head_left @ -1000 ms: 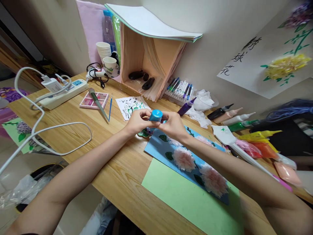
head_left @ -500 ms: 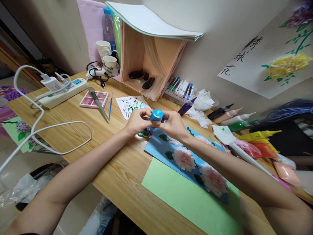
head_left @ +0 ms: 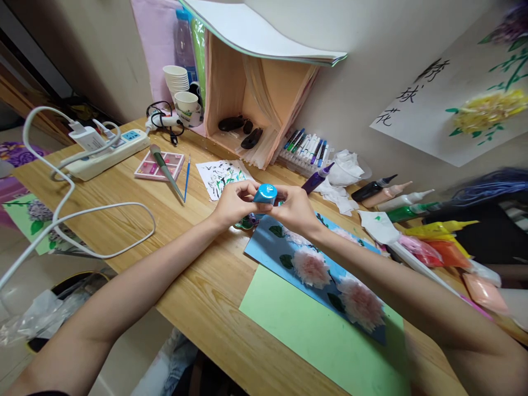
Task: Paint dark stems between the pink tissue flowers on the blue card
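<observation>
My left hand (head_left: pixel 234 206) and my right hand (head_left: pixel 296 210) meet over the table, their fingers closed on a small blue container (head_left: pixel 265 192). Its glossy round end with a white mark faces up towards me; fingers cover the rest, so its exact kind is unclear. Just below my left fingers sits a small dish (head_left: pixel 246 222) with dark green and purple paint, partly hidden. Under my right wrist lies a blue sheet (head_left: pixel 268 247) decorated with pink paper-like flowers (head_left: pixel 311 266) and green leaves. A light green sheet (head_left: pixel 305 330) lies partly beneath it.
At left are a power strip (head_left: pixel 105 157) with a looping white cable, a pink palette box (head_left: pixel 142 166), a large brush (head_left: pixel 165 171) and a thin blue brush (head_left: pixel 187 179). A peach box (head_left: pixel 231 88) stands behind. Paint bottles (head_left: pixel 373 188) and colored bags (head_left: pixel 487 291) line the right.
Almost nothing differs. The view has shifted very slightly, and both hands keep the same hold on the blue container.
</observation>
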`<state>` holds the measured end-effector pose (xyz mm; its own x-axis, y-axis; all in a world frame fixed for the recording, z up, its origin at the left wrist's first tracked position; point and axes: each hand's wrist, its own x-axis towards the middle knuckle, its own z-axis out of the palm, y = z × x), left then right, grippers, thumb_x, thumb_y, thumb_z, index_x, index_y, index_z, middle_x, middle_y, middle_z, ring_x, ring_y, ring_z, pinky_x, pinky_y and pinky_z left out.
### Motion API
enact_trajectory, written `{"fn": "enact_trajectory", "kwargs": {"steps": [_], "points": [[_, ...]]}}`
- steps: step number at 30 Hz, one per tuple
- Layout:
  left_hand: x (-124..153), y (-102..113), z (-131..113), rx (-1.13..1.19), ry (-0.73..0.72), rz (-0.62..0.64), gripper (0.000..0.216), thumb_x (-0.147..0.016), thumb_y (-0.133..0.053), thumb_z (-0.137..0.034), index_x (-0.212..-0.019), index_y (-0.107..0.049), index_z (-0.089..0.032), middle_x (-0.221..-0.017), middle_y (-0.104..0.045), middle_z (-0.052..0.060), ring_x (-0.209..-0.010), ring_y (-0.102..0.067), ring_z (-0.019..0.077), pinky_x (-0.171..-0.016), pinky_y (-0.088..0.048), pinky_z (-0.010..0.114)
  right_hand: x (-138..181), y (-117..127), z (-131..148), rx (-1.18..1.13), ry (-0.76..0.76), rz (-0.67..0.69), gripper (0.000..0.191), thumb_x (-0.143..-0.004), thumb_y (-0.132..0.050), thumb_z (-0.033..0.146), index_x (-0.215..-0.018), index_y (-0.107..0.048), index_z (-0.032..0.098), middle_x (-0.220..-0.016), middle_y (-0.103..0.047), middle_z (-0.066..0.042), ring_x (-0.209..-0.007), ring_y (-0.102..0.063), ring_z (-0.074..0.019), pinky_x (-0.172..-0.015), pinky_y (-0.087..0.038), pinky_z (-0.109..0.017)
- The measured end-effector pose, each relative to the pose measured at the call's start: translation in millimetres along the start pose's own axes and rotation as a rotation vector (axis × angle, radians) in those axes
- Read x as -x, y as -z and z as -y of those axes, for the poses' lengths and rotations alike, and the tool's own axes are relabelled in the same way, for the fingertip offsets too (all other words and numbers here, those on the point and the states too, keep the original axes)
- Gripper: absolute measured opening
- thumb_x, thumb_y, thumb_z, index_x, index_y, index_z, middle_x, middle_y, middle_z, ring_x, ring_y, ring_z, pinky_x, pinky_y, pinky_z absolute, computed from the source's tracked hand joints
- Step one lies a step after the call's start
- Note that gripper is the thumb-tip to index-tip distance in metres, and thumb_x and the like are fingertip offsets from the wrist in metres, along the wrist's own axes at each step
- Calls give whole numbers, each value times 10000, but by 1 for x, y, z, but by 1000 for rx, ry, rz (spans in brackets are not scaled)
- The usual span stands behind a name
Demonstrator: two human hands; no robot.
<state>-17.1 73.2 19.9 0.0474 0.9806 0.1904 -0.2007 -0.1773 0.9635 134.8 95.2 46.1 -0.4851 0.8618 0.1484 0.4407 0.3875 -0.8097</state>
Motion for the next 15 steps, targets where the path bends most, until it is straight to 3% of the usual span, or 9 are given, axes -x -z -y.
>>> {"fn": "enact_trajectory", "kwargs": {"steps": [15], "points": [[-1, 1, 0, -7, 2, -1, 443, -437, -867, -315, -502, -459, -154, -721, -606, 15, -700, -556, 140, -648, -429, 276, 0, -2, -1, -62, -28, 21, 149, -665, -689, 272, -705, -673, 129, -697, -653, -13, -670, -593, -163, -641, -460, -261]]}}
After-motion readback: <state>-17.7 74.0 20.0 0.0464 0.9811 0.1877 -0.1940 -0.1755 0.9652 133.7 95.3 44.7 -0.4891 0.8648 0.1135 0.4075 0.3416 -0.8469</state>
